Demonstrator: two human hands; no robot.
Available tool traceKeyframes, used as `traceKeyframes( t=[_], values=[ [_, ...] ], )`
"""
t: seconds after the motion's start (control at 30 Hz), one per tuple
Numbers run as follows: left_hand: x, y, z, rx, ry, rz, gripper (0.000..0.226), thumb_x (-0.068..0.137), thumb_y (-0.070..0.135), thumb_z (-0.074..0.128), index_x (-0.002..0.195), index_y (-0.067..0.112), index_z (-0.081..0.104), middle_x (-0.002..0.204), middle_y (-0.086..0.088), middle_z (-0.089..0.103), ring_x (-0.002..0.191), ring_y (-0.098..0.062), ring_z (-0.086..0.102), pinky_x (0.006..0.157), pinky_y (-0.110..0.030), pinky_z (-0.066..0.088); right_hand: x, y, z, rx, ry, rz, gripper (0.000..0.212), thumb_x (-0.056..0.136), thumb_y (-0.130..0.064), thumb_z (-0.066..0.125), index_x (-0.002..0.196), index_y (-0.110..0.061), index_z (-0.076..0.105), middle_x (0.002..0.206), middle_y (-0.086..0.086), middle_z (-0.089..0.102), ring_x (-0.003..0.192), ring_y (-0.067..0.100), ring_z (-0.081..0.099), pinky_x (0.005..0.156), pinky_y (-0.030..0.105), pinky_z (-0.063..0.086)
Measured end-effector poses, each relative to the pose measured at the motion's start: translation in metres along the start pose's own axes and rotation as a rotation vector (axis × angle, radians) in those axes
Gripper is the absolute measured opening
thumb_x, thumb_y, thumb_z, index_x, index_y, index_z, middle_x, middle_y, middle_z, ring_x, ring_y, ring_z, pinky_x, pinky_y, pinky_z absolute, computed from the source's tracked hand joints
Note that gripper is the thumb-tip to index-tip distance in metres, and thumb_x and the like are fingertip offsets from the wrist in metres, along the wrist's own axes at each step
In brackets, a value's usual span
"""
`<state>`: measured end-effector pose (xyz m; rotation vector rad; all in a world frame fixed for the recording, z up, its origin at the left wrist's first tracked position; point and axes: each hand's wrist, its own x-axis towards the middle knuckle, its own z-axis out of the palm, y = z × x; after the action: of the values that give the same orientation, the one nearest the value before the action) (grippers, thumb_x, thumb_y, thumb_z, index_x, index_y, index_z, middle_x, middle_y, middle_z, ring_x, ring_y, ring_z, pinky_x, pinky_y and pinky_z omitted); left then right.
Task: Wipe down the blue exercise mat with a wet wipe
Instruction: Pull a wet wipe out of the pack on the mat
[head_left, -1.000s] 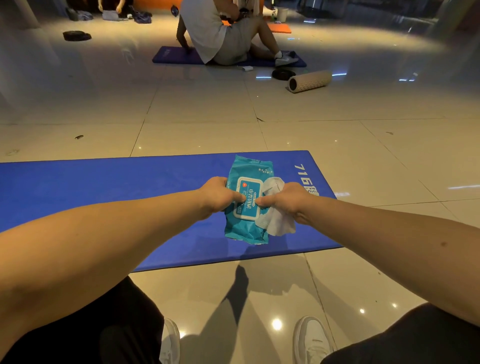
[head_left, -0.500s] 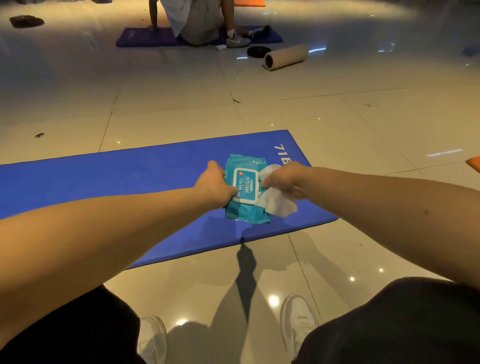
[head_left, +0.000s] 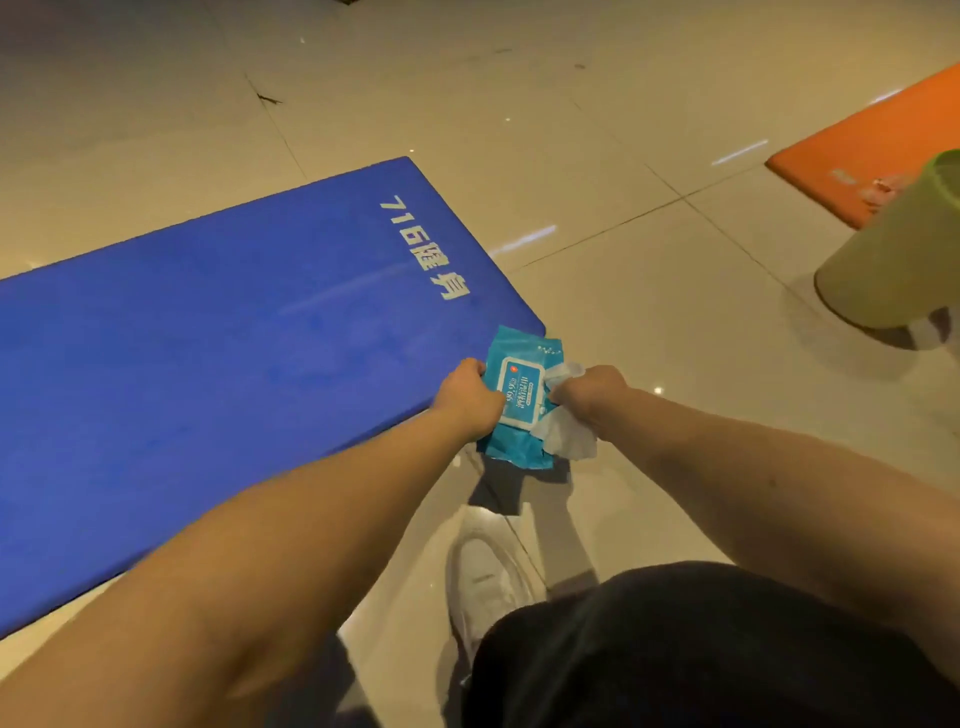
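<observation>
- Blue mat (head_left: 208, 364) lay flat on tile floor (head_left: 649, 156), centre out to 9 o'clock; deep blue, white "716" + characters at its R end.
- L hand (head_left: 465, 397) gripped L side of teal wipe pack (head_left: 519, 415), at mat's 4 o'clock corner.
- R hand (head_left: 592, 397) clutched crumpled white wet wipe (head_left: 569, 441) at pack's 4 o'clock side.
- Green bin (head_left: 893, 249) at 3 o'clock.

matt foam blue mat (head_left: 208, 364); glossy plastic wipe pack (head_left: 519, 400); polished floor tiles (head_left: 623, 130).
</observation>
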<state>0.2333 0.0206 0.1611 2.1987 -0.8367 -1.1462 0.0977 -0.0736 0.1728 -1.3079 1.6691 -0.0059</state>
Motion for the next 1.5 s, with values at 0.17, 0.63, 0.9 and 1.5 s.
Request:
traceKeyframes(
  t=[0.17, 0.63, 0.9, 1.5],
  values=[
    [0.012, 0.005, 0.107, 0.024, -0.288, -0.013, 0.034, 0.09, 0.013, 0.067, 0.121, 0.011, 0.053, 0.119, -0.014, 0.065, 0.104, -0.031, 0.066, 0.09, -0.044, 0.057, 0.039, 0.111, -0.045, 0.006, 0.106, 0.168, 0.038, 0.081, -0.008, 0.071, 0.116, 0.002, 0.062, 0.11, 0.017, 0.066, 0.098, 0.033, 0.066, 0.082, 0.039, 0.056],
    [-0.006, 0.024, 0.241, 0.027, -0.715, -0.03, 0.039, 0.096, 0.006, 0.063, 0.135, 0.007, 0.056, 0.13, -0.004, 0.063, 0.098, -0.015, 0.064, 0.078, -0.02, 0.051, 0.037, 0.248, -0.102, 0.221, 0.361, 0.451, 0.038, 0.083, -0.023, 0.073, 0.113, -0.005, 0.058, 0.104, 0.013, 0.063, 0.085, 0.029, 0.057, 0.072, 0.034, 0.044],
    [0.002, 0.041, 0.199, -0.056, -0.529, -0.073, 0.043, 0.085, 0.03, 0.073, 0.121, 0.011, 0.059, 0.116, -0.016, 0.066, 0.106, -0.035, 0.065, 0.098, -0.05, 0.054, 0.028, 0.186, -0.093, 0.387, 0.274, 0.224, 0.03, 0.086, -0.021, 0.071, 0.114, -0.014, 0.061, 0.104, 0.005, 0.064, 0.09, 0.025, 0.063, 0.084, 0.039, 0.055],
    [-0.066, 0.041, -0.017, -0.351, 0.112, -0.086, 0.012, 0.094, 0.023, 0.068, 0.084, 0.02, 0.062, 0.103, -0.005, 0.062, 0.101, -0.027, 0.06, 0.093, -0.041, 0.055, -0.064, -0.004, -0.034, 0.345, -0.313, -0.135, 0.032, 0.089, -0.014, 0.07, 0.119, -0.008, 0.064, 0.115, 0.008, 0.068, 0.104, 0.026, 0.066, 0.088, 0.04, 0.058]
  ],
)
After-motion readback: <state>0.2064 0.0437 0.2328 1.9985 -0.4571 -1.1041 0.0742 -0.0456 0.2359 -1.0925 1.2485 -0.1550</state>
